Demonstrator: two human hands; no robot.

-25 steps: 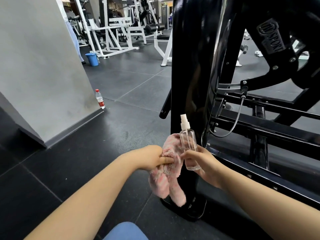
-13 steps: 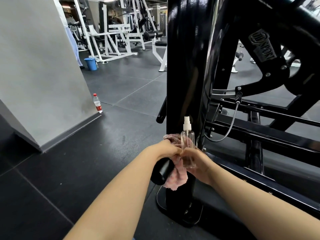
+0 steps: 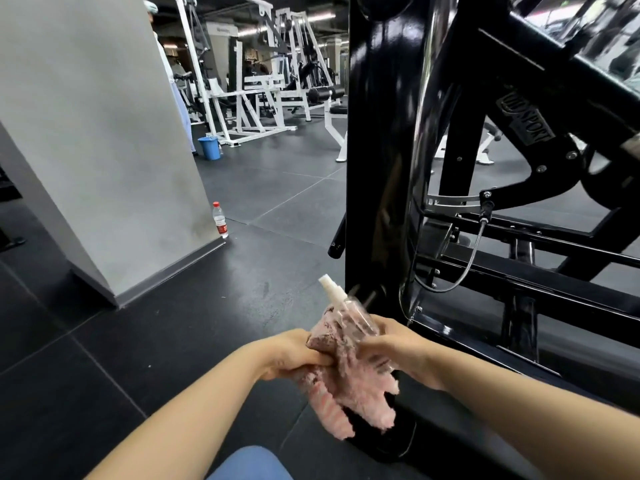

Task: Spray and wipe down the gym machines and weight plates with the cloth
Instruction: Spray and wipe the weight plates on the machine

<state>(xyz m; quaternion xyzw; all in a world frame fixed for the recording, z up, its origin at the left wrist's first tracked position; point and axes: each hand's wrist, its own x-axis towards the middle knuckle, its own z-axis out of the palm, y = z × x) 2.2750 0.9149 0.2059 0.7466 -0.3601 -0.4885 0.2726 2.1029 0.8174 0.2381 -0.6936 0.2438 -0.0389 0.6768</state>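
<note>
Fluffy pink cloth [image 3: 349, 386]; clear plastic spray bottle [image 3: 349, 313]; glossy black metal machine [image 3: 381, 133].

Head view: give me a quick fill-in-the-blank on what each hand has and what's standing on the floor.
1. The left hand grips the pink ____.
2. The right hand holds the clear ____ bottle, nozzle tilted up and to the left.
3. A water bottle with a ____ cap stands upright at the corner of the grey wall.
4. Farther back, a ____ bucket stands on the floor.

Missing words: cloth; spray; red; blue
</note>
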